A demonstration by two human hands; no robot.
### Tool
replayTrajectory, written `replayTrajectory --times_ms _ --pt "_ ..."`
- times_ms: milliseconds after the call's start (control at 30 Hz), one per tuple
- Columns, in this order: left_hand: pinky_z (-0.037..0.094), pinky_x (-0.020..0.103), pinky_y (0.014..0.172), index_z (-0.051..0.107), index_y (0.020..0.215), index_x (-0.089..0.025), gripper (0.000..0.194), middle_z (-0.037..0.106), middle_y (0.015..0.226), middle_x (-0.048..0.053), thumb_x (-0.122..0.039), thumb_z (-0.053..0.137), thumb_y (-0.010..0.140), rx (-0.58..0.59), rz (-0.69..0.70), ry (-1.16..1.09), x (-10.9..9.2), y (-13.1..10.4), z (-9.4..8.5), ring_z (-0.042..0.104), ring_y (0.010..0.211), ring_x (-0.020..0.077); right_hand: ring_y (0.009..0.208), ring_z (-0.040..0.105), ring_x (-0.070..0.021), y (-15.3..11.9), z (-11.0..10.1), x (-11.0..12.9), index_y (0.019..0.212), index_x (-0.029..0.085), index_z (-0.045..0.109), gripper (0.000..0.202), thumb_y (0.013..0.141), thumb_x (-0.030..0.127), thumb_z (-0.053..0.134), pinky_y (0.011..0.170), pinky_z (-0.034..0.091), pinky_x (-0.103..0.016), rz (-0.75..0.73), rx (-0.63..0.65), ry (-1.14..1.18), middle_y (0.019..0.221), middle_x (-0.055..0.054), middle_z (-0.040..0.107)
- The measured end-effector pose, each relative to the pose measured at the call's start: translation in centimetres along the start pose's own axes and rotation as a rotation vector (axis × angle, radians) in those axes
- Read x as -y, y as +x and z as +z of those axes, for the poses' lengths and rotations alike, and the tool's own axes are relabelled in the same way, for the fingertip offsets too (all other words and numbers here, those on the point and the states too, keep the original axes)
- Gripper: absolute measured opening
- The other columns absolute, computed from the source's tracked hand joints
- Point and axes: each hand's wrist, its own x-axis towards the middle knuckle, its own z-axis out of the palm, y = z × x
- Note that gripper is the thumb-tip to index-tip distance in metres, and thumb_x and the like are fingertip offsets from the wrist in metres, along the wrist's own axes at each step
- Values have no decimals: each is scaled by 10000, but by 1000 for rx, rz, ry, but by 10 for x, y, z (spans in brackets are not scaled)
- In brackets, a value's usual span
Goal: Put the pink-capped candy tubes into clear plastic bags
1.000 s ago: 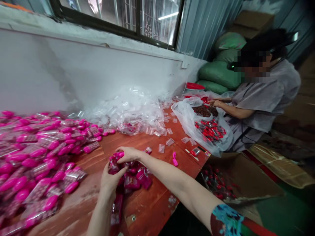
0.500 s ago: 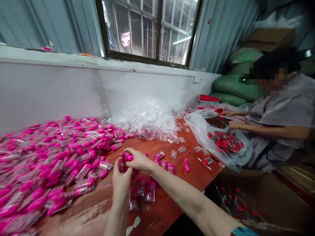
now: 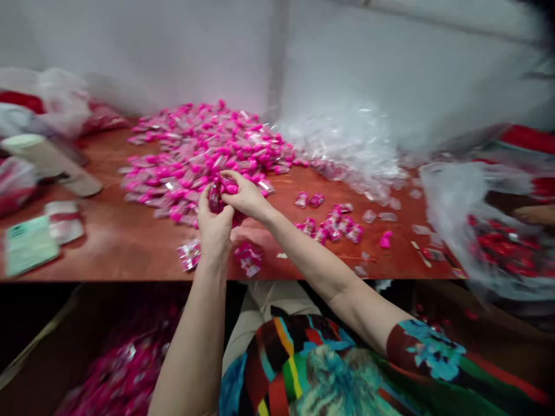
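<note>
My left hand (image 3: 215,230) and my right hand (image 3: 246,196) are close together over the table. The fingers of my left hand are closed on a dark pink clear-wrapped packet (image 3: 214,195). My right fingers pinch a bright pink plastic piece (image 3: 229,186) right beside it; its exact kind is partly hidden. Behind both hands lies a heap of pink-capped clear plastic pieces (image 3: 217,136). Small shiny pink packets (image 3: 248,258) lie near my forearms, one more packet (image 3: 189,255) just left of my left wrist. Several others (image 3: 333,225) are grouped to the right.
Clear plastic pieces (image 3: 351,150) are heaped against the wall. A plastic bag of red items (image 3: 498,248) and another person's hand (image 3: 535,214) are at right. A pale green phone (image 3: 31,244) and a cylindrical bottle (image 3: 52,164) lie left. Below, a box holds pink packets (image 3: 125,370).
The view has swung left and down; the window is gone, and only a hand of the co-worker shows. My hands remain together on the pink pieces.
</note>
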Motion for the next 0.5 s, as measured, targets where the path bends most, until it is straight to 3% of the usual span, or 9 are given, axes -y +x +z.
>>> replayTrajectory --times_ms 167,267,400,500 --pt "531 386 1015 593 1281 -188 601 676 1248 71 -119 715 696 -231 69 180 -43 -38 -115 664 1126 213 1145 655 -199 -37 104 65 1377 273 513 595 798 215 639 1032 507 -340 -85 217 92 1255 13 677" --pt "569 382 946 576 1305 -239 630 679 1217 64 -173 742 701 -369 3 311 -39 -66 -197 679 1084 218 1194 637 -245 -70 168 85 1404 222 489 601 825 266 642 1056 494 -384 -91 417 113 1299 -53 659" --pt "604 373 724 585 1218 -223 536 688 995 72 -187 738 706 -436 -338 529 -8 -106 -298 711 810 222 1325 545 -314 -111 232 71 1503 175 368 789 825 375 719 1101 450 -447 97 746 54 1460 -167 512" --pt "562 382 590 619 1087 -170 414 641 846 72 -196 760 698 -493 -387 704 9 -137 -343 657 642 222 1372 494 -340 -131 248 47 1537 137 315 879 818 387 755 1123 423 -472 184 826 13 1522 -230 410"
